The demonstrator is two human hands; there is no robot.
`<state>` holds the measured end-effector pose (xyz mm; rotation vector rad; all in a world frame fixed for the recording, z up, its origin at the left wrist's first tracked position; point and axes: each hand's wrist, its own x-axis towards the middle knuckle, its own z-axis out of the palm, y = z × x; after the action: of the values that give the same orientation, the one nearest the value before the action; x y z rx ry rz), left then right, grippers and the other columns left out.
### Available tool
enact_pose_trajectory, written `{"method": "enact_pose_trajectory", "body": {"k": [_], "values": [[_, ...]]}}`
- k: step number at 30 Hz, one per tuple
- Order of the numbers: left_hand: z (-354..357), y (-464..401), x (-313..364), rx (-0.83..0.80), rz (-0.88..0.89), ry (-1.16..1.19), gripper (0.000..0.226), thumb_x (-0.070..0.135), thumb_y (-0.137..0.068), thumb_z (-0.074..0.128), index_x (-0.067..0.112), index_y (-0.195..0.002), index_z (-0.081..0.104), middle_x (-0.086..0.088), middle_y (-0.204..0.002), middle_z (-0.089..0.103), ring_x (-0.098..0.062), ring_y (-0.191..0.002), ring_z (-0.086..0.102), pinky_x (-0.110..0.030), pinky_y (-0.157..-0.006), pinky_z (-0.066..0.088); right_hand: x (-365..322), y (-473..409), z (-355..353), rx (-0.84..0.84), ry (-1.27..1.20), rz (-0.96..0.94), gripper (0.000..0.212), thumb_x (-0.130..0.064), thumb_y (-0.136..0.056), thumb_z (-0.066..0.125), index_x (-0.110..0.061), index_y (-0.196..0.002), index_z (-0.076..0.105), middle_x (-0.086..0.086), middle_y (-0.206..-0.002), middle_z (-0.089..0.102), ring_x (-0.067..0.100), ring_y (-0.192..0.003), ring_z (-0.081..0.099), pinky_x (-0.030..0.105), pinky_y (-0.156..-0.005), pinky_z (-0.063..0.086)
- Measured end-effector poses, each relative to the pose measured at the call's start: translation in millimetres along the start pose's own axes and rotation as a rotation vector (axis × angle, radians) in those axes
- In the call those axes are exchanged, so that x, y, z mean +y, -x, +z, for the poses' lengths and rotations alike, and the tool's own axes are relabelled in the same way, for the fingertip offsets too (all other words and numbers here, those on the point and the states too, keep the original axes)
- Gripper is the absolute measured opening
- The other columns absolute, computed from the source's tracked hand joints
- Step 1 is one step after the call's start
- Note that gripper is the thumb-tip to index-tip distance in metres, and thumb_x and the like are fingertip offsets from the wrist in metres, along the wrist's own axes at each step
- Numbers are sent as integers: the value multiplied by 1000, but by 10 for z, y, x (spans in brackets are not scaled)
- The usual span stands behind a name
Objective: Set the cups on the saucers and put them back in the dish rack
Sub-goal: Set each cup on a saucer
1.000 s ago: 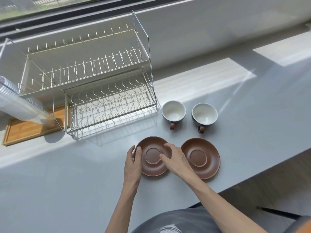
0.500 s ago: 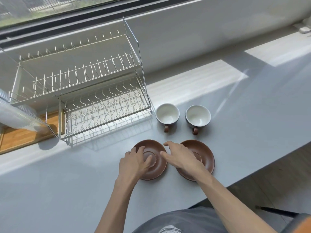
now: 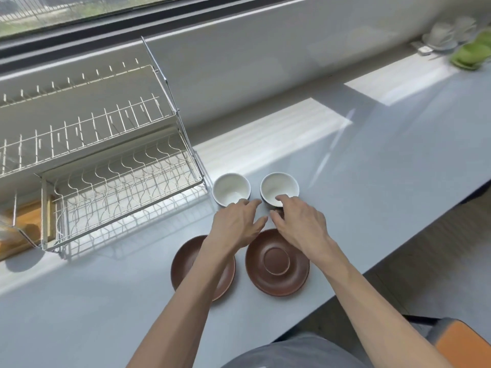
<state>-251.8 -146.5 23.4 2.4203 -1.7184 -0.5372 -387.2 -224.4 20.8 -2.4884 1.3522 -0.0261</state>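
Found two cups side by side on the desk (image 3: 372, 195), just right of the dish rack (image 3: 119, 181): the left cup (image 3: 231, 188) nearest the rack, the right cup (image 3: 279, 185) just past it. Both upright, white inside, nothing in them. Found two brown saucers in front of the rack's right corner, nearer the person: the left saucer (image 3: 186, 261) partly hidden under an arm, the right saucer (image 3: 276, 261) bare. No cup on a saucer yet, and nothing in the rack.

Saw the left hand (image 3: 236, 224) spread loose, grip released, fingertips at the left cup's near edge. Saw the right hand (image 3: 300, 221) curled over the right cup's near rim, one finger on the rim. Could not tell whether that grip had clenched.

Judged the cups hard, smooth and light, a bit slippery, easy to chip if knocked together. Best pinched over the rim, thumb outside, or taken by a handle, if one sat hidden under the fingers. Best set down softly in the saucer's round middle ring.
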Motion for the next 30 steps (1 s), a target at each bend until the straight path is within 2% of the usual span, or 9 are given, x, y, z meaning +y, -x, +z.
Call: {"method": "enact_pose_trajectory", "body": {"k": [9, 16, 17, 19, 22, 24, 25, 27, 30], "values": [[208, -454, 256, 81, -91, 388, 59, 45, -97, 48, 23, -151, 37, -5, -150, 48, -24, -129, 53, -33, -92, 41, 330, -279, -18, 38, -174, 173, 53, -41, -97, 48, -22, -146, 38, 6, -144, 49, 32, -121, 56, 43, -91, 46], [309, -647, 307, 14, -239, 640, 71, 39, -97, 49, 19, -158, 19, -8, -154, 43, -25, -136, 46, -28, -92, 30, 462, -546, 80, -116, -464, 360, 71, -50, -94, 49, -20, -153, 24, 11, -151, 43, 33, -136, 43, 46, -108, 38], [316, -661, 312, -6, -271, 687, 71, 38, -97, 48, 18, -158, 17, -9, -154, 43, -26, -136, 46, -28, -94, 31, 480, -570, 103, -147, -548, 391, 72, -51, -94, 49, -20, -153, 24, 10, -151, 43, 32, -136, 44, 47, -107, 41], [314, -681, 317, -49, -344, 811, 65, 35, -98, 47, 16, -155, 24, -9, -147, 50, -30, -128, 53, -32, -102, 39, 503, -601, 154, -190, -756, 460, 68, -49, -93, 52, -21, -151, 30, 7, -145, 49, 30, -125, 55, 47, -93, 55], [334, -727, 289, -117, -411, 1010, 49, 26, -95, 46, 10, -142, 39, -13, -115, 61, -25, -95, 61, -50, -99, 52, 516, -627, 231, -215, -975, 527, 58, -46, -93, 54, -23, -144, 41, 7, -133, 59, 25, -109, 65, 38, -71, 64], [323, -739, 269, -162, -446, 1114, 38, 20, -93, 45, 16, -130, 47, -10, -103, 56, -19, -84, 56, -41, -88, 59, 527, -639, 265, -207, -1024, 528, 57, -47, -93, 54, -23, -143, 42, 7, -129, 61, 24, -105, 68, 34, -67, 63], [302, -734, 269, -168, -463, 1169, 28, 18, -93, 45, 22, -121, 49, -8, -100, 55, -18, -81, 57, -31, -76, 60, 532, -645, 275, -204, -1037, 529, 57, -47, -93, 54, -23, -143, 43, 7, -127, 62, 23, -102, 69, 34, -66, 63], [279, -741, 268, -190, -507, 1269, 33, 17, -93, 44, 29, -123, 45, -7, -111, 60, -20, -89, 66, -22, -60, 57, 538, -645, 288, -202, -1056, 527, 56, -47, -93, 53, -24, -142, 43, 8, -123, 65, 21, -93, 73, 34, -67, 63], [259, -743, 258, -206, -537, 1339, 59, 15, -91, 44, 23, -149, 37, -9, -127, 61, -26, -98, 72, -27, -67, 61, 552, -634, 295, -185, -1069, 523, 54, -47, -93, 54, -23, -141, 46, 9, -122, 65, 23, -87, 75, 38, -72, 64]]}}
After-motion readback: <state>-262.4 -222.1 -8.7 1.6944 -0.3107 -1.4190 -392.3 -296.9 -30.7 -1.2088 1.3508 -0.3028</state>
